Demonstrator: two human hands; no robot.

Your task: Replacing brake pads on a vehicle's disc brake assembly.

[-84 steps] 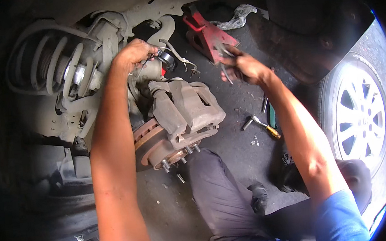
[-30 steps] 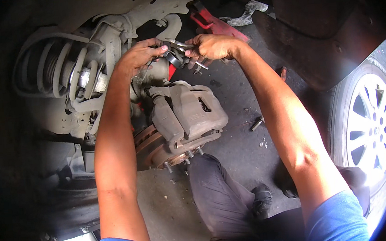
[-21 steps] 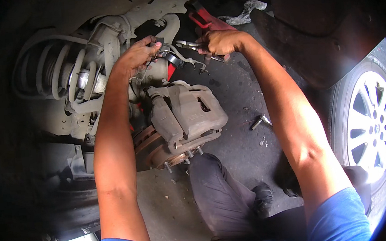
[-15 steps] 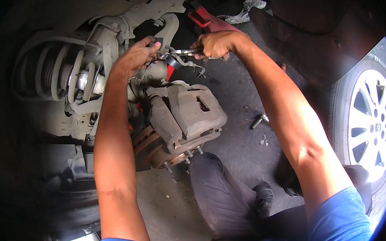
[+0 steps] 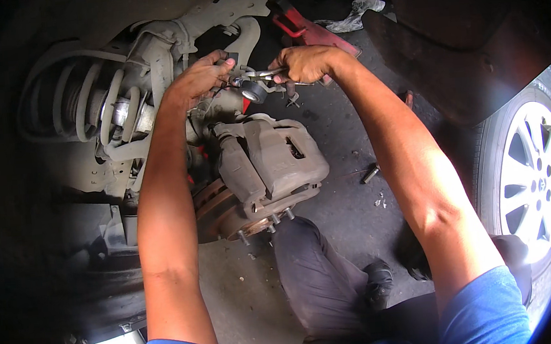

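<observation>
My left hand (image 5: 206, 77) pinches a small dark part (image 5: 233, 59) amid thin cables, above the brake caliper (image 5: 279, 159). My right hand (image 5: 303, 66), fingers wrapped round metal pliers (image 5: 264, 74), is just to its right, with the tool's nose close to my left fingertips; whether it touches cannot tell. Below the pliers is a round black part (image 5: 252, 91) with a pale metal bracket. The caliper sits over the rusty brake disc (image 5: 213, 203) with several exposed studs. The coil spring and strut (image 5: 92, 105) are at left.
A red jack stand (image 5: 319, 33) stands behind my right hand. A dark liner panel (image 5: 453, 48) hangs at upper right above a wheel (image 5: 535, 184). A socket (image 5: 370, 174) lies on the floor (image 5: 364, 223). My bent leg (image 5: 303, 273) is beneath the disc.
Since 2.8 seconds ago my right hand has moved up and left with the pliers, beside my left hand. Over the last second it shifted only slightly, and the round black part has tilted.
</observation>
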